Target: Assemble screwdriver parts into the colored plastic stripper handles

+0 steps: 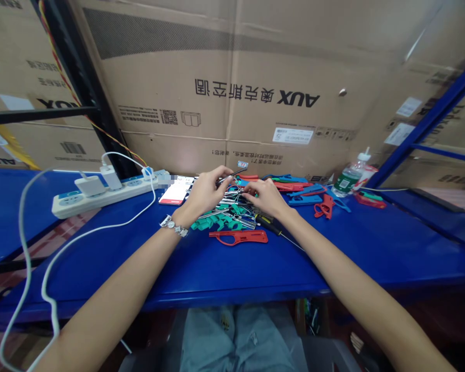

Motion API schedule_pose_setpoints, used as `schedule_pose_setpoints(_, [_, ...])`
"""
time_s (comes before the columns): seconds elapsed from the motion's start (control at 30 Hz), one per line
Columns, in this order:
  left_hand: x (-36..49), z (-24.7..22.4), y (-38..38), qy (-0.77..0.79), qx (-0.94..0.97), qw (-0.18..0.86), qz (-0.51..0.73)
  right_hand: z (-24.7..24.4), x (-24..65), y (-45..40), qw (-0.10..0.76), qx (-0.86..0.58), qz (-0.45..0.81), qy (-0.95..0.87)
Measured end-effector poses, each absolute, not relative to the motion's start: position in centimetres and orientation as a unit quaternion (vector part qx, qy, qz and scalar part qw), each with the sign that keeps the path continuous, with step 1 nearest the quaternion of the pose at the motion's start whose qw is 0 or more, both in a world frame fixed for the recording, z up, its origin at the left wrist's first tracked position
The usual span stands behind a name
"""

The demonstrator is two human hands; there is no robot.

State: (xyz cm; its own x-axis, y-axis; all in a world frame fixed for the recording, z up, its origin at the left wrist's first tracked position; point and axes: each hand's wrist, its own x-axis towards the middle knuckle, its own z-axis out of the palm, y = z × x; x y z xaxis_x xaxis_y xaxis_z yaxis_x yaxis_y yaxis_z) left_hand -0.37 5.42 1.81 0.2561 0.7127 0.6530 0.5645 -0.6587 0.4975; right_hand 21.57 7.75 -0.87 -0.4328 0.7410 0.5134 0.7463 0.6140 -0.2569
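My left hand (207,191), with a metal bracelet at the wrist, is closed around a thin dark rod (235,172) with a small pale label at its far end. My right hand (267,195) reaches into the heap from the other side, fingers pinched; what lies between them is too small to make out. Beneath both hands is a pile of green plastic pieces (217,219) and thin metal tubes. A screwdriver (268,224) with a black and yellow handle lies by my right wrist. Nearest me is a red lighter-shaped plastic shell (240,237).
Red and blue plastic shells (306,199) lie right of the pile, near a clear bottle (349,175). To the left are a phone (174,191) and a power strip (67,206) with white cables. A large carton (256,62) stands behind the blue table (201,274).
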Motion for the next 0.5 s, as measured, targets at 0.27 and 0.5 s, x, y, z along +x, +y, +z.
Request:
schedule_pose_setpoints(0.27, [-1.2, 1.6, 5.8, 0.411, 0.788, 0.088, 0.45, 0.6, 23.3, 10.2, 0.39, -0.448, 0.171, -0.786])
schedule_pose_setpoints(0.5, [-1.2, 1.8, 5.6, 0.408, 0.784, 0.099, 0.458, -0.5, 22.9, 11.8, 0.399, -0.454, 0.153, -0.782])
